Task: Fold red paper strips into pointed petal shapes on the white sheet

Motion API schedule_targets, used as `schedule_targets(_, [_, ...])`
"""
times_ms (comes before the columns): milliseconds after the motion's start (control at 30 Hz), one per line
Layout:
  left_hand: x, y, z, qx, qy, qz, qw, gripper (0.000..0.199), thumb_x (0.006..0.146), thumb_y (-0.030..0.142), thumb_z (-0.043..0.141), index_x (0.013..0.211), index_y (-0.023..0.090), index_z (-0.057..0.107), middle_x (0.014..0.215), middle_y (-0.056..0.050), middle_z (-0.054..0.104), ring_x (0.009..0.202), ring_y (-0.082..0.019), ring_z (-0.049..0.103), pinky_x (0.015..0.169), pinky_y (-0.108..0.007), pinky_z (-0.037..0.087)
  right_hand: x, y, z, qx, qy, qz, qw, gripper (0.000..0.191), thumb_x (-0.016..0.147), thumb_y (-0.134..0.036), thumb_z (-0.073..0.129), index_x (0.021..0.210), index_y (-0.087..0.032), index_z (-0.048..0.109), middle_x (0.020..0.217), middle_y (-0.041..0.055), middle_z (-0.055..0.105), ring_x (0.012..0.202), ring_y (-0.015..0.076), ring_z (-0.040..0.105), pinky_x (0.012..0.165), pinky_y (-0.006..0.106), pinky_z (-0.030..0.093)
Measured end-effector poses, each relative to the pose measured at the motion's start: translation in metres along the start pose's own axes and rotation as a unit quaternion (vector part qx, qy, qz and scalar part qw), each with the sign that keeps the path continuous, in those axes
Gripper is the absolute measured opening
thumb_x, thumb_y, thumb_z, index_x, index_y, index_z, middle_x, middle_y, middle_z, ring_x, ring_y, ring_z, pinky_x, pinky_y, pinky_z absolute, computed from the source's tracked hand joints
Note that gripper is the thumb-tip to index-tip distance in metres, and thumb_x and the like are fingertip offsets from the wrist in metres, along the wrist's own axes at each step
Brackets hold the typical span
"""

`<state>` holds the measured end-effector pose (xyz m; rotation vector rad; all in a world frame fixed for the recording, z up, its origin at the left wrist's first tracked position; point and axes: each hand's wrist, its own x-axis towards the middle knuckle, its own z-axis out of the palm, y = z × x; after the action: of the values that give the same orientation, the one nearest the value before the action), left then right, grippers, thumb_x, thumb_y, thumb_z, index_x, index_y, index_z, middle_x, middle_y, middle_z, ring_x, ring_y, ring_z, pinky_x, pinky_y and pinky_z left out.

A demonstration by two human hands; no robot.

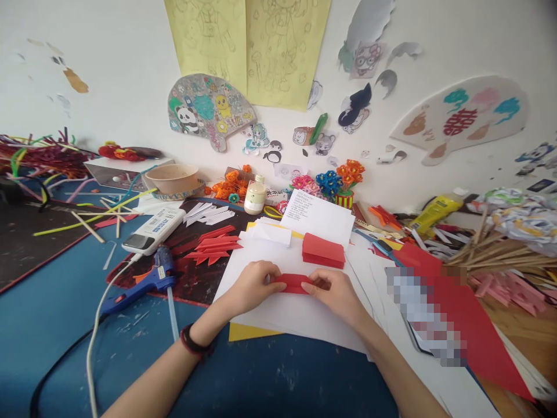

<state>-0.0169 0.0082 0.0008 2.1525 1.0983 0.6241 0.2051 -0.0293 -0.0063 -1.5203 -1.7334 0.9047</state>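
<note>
Left hand [256,283], right hand [334,290]: fingers [277,287] pinch closed on creased red paper strip [295,283]; rectangular red paper stack [322,252] sits at strip's one o'clock.

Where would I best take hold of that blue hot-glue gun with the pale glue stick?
Probably by the handle of the blue hot-glue gun, coming from the left: the gun seems to lie on its side, with the handle sticking out that way. The pale glue stick juts from the body's near end, so approaching there looks more awkward.
</note>
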Motion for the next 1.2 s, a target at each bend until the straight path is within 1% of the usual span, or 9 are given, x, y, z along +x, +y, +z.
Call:
schedule_targets(100, [0.001,-0.002,0.005,0.038,0.005,0.025,0.999,0.014,0.084,0.03,0.058,0.076,0.019,0.063,0.075,0.0,0.06,0.073,-0.016,0.052,0.067,-0.026,0.037,-0.002,0.004,0.002,-0.057,0.002,-0.008,0.998,0.026,0.076,-0.044,0.067,0.067,-0.019,0.063,0.062,0.0,0.058,0.057,0.0142,0.048,0.053,0.027,0.038])
schedule_targets(233, [0.002,-0.003,0.013,0.055,0.032,0.03,0.998,0.004,0.083,0.021,0.061,0.085,0.02,0.063,0.086,-0.002,0.062,0.084,-0.019,0.054,0.074,-0.029,0.04,-0.003,0.004,0.001,-0.07,0.017,-0.029,0.997,0.02,0.073,-0.039,0.069,0.069,-0.02,0.064,0.067,0.0008,0.06,0.059,0.0143,0.049,0.054,0.028,0.041])
schedule_targets(300, [0.003,-0.003,0.016,0.051,0.049,0.034,0.997,0.008,0.082,0.019,0.062,0.089,0.02,0.063,0.091,-0.002,0.061,0.088,-0.019,0.054,0.077,-0.03,0.041,-0.003,0.003,0.0,-0.064,0.025,-0.03,0.997,0.017,0.072,-0.035,0.071,0.079,-0.02,0.066,0.072,0.0009,0.061,0.061,0.0142,0.05,0.056,0.028,0.043])
schedule_targets(400, [0.003,-0.004,0.019,0.033,0.057,0.046,0.997,0.012,0.082,0.016,0.062,0.093,0.021,0.062,0.096,-0.003,0.06,0.092,-0.019,0.054,0.081,-0.03,0.042,-0.003,0.001,0.002,-0.058,0.03,-0.038,0.997,0.021,0.072,-0.032,0.07,0.091,-0.022,0.067,0.075,0.0003,0.061,0.061,0.0139,0.049,0.058,0.028,0.044])
schedule_targets(600, [0.003,-0.004,0.019,0.027,0.061,0.047,0.997,0.019,0.082,0.014,0.061,0.1,0.021,0.06,0.097,-0.003,0.059,0.093,-0.019,0.053,0.082,-0.031,0.044,-0.001,0.004,0.007,-0.056,0.051,-0.066,0.995,0.013,0.078,-0.032,0.066,0.085,-0.021,0.065,0.073,0.0005,0.059,0.061,0.0142,0.049,0.057,0.028,0.044])
schedule_targets(767, [0.003,-0.004,0.02,0.045,0.056,0.054,0.996,0.008,0.083,0.014,0.06,0.088,0.02,0.061,0.093,-0.003,0.06,0.089,-0.019,0.052,0.079,-0.031,0.043,0.0,0.005,0.007,-0.064,0.054,-0.079,0.993,0.009,0.079,-0.03,0.066,0.081,-0.021,0.065,0.074,0.0011,0.06,0.061,0.0144,0.05,0.058,0.028,0.044])
schedule_targets(933, [0.003,-0.003,0.021,0.05,0.069,0.059,0.995,0.008,0.082,0.011,0.061,0.085,0.019,0.059,0.092,-0.003,0.059,0.089,-0.019,0.051,0.077,-0.031,0.043,-0.002,0.001,0.007,-0.067,0.055,-0.086,0.993,0.013,0.085,-0.033,0.061,0.084,-0.021,0.065,0.077,0.0025,0.061,0.065,0.0154,0.054,0.059,0.028,0.046])
schedule_targets(1000, [0.003,-0.003,0.021,0.056,0.07,0.064,0.994,0.007,0.083,0.011,0.06,0.084,0.019,0.058,0.091,-0.003,0.059,0.088,-0.019,0.05,0.076,-0.031,0.044,-0.002,0.001,0.009,-0.075,0.057,-0.081,0.992,0.013,0.084,-0.034,0.063,0.086,-0.021,0.065,0.08,0.0026,0.062,0.066,0.0155,0.054,0.06,0.029,0.047])
schedule_targets(1200, [0.004,-0.003,0.023,0.116,0.075,0.095,0.986,0.009,0.086,0.01,0.056,0.083,0.018,0.057,0.091,-0.003,0.058,0.085,-0.018,0.049,0.074,-0.03,0.043,-0.002,0.003,0.014,-0.114,0.065,-0.095,0.987,0.007,0.081,-0.021,0.067,0.085,-0.022,0.062,0.083,0.0003,0.059,0.069,0.0146,0.052,0.064,0.028,0.045])
